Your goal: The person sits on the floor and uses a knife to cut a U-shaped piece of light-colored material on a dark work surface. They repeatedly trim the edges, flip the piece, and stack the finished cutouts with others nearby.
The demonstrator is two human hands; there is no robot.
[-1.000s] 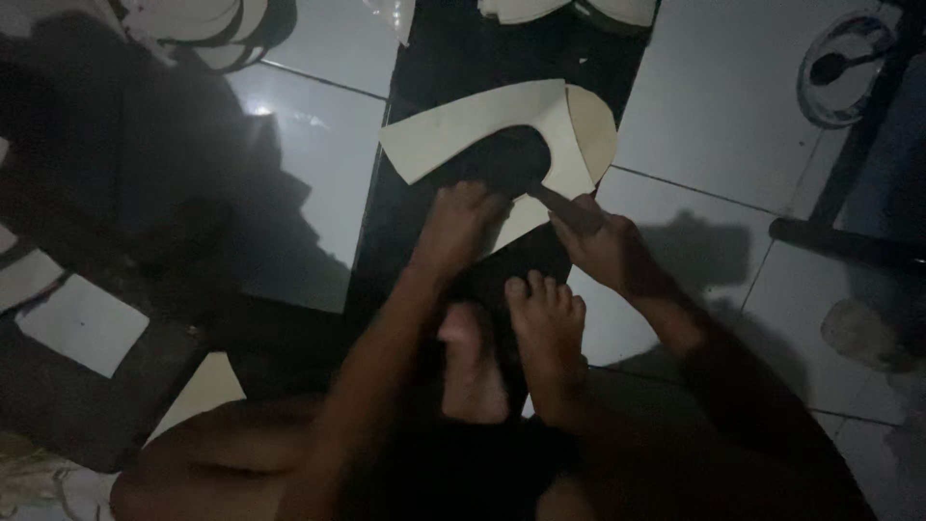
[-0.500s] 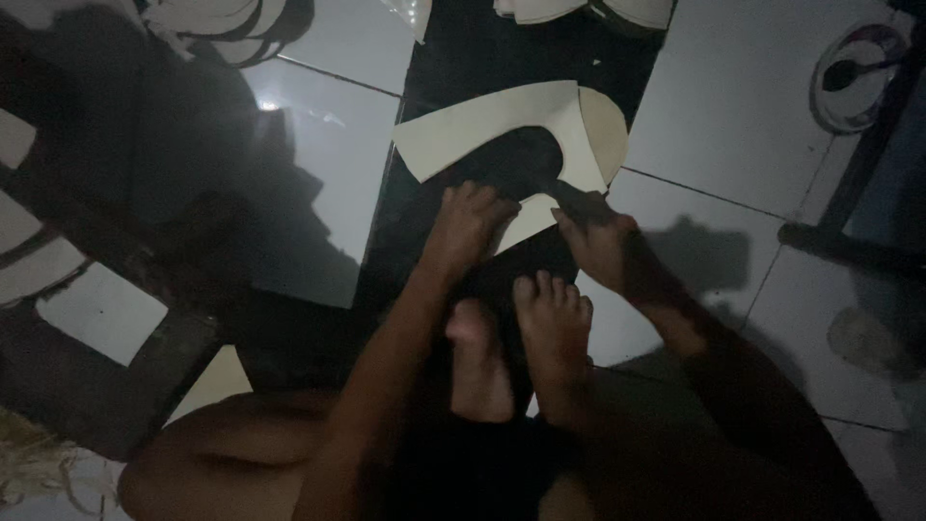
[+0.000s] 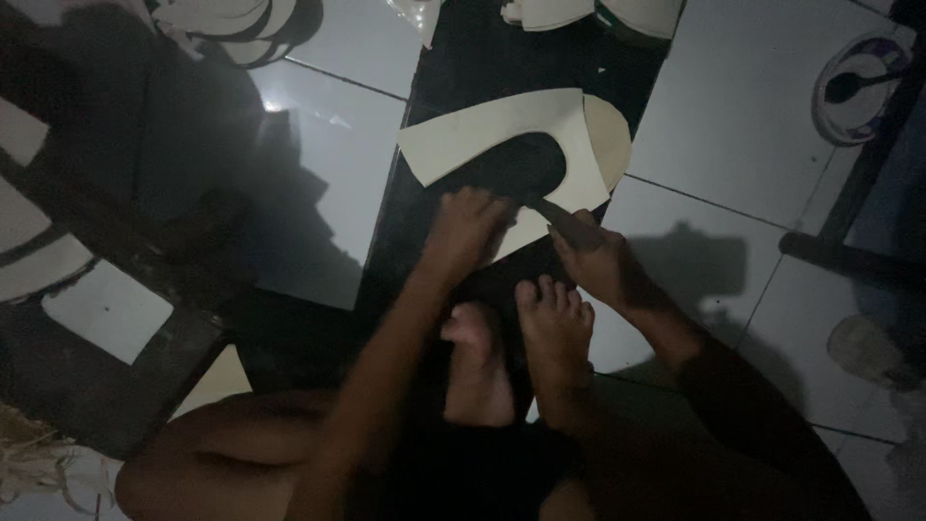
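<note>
Thin, light, bendy cream sheet (image 3: 502, 130) on dark mat (image 3: 463, 260) on the floor, just beyond both hands: left hand (image 3: 468, 232) pressing flat on its near edge, right hand (image 3: 588, 256) clenched around a cutting tool (image 3: 552, 210); best pinned flat near the cut.

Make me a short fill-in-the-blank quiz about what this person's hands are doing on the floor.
1. The left hand presses down on a cream-coloured ____ shape.
2. The right hand holds a thin ____ against the cream sheet.
3. The sheet lies on a long ____ board.
4. Both bare ____ rest just below the hands.

Missing words: curved; tool; black; feet
</note>
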